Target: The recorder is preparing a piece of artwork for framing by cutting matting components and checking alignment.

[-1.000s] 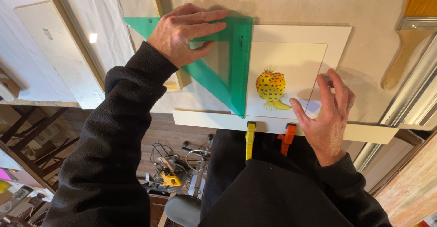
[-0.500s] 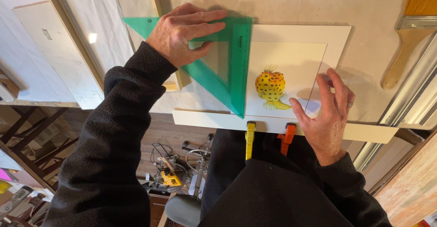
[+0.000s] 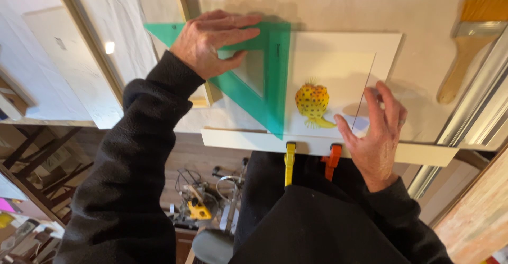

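A translucent green plastic set square (image 3: 264, 84) is pinned flat on the pale bench (image 3: 328, 5) by the left hand (image 3: 211, 42), whose fingers are spread narrowly across its upper arm, the palm pressing down rather than gripping. Its long vertical edge lies over the left border of a white card mat framing a small picture of a yellow spotted fish (image 3: 313, 102). The right hand (image 3: 377, 132) rests on the lower right part of the mat with fingers loosely extended; whether something thin is held between them cannot be told. A pale straight strip (image 3: 254, 139) runs along the mat's lower edge, and 2 clamps, 1 yellow (image 3: 289, 163) and 1 orange (image 3: 333, 161), hang below it. The set square is judged light, stiff and slippery on smooth card, so downward pressure near its middle is thought safer than pinching an edge. The mat is judged thin and easily dented or smudged, best handled by its borders. A wide wooden-handled brush (image 3: 471, 47) lies well apart at the upper right.
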